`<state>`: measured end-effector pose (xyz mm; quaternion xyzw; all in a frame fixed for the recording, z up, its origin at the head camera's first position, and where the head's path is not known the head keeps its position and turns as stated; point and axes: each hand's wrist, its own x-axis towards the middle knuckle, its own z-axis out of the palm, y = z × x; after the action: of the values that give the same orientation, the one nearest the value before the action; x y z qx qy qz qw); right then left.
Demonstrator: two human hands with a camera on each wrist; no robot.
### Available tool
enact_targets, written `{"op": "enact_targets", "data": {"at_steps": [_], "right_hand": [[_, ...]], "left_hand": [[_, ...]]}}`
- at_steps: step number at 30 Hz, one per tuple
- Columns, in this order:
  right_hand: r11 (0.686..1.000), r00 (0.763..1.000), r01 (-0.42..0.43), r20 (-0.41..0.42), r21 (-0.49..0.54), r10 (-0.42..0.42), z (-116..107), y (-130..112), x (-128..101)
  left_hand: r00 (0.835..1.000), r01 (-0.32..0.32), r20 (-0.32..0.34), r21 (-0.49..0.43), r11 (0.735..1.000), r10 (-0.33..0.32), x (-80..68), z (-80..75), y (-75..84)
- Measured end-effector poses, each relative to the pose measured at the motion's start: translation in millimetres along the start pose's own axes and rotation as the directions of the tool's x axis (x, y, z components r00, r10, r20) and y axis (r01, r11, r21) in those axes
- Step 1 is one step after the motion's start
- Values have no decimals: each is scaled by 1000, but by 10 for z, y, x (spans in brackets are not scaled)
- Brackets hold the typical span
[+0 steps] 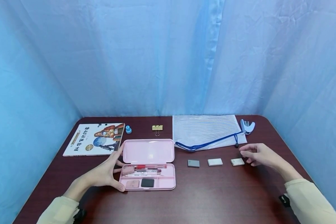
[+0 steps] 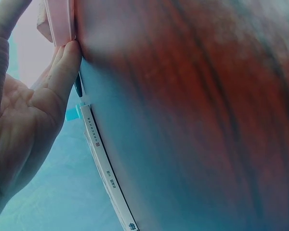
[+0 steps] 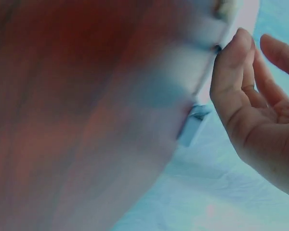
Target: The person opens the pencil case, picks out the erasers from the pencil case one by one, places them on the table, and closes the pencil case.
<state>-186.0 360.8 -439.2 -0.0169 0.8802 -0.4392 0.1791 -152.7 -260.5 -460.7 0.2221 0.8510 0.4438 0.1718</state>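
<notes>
Resting against the left end of the open pink case (image 1: 148, 165), the left hand (image 1: 105, 172) had its fingers spread, thumb at the tray's front corner and fingertips at the lid. The case lay on the table (image 1: 212, 199) between a book (image 1: 96, 139) and three erasers. The right hand (image 1: 259, 154) hovered just beside the rightmost eraser (image 1: 237, 161), fingers loosely curled, holding nothing.
</notes>
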Motion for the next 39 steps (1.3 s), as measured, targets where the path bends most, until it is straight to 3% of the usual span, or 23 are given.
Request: {"op": "enact_targets", "data": {"at_steps": [4, 8, 11, 18, 26, 31, 39], "right_hand": [[988, 987, 153, -40, -8, -153, 115, -268, -58], [952, 951, 307, -37, 8, -306, 350, -575, -92], [930, 931, 365, -9, 44, -365, 573, -790, -76], [913, 905, 387, 138, 126, -403, 1133, -1180, 40], [857, 823, 462, 251, 225, -510, 1690, -1549, 302], [832, 770, 523, 315, 186, -555, 2014, -1774, 442], [817, 752, 572, 354, 72, -556, 2448, -2153, 617]], "left_hand": [[1000, 0, 1, 2, 1000, 0, 2, -4, 5], [1000, 4, 5, -6, 1000, -4, 3, 0, 6], [1000, 10, 5, -12, 1000, -10, -1, 9, 3], [1000, 2, -2, -4, 1000, -2, 16, 28, 16], [1000, 22, 1, -4, 1000, -22, -9, -5, 4], [1000, 17, 6, 15, 1000, -17, -10, -4, -8], [1000, -5, 3, -15, 1000, 5, 0, 5, -4]]}}
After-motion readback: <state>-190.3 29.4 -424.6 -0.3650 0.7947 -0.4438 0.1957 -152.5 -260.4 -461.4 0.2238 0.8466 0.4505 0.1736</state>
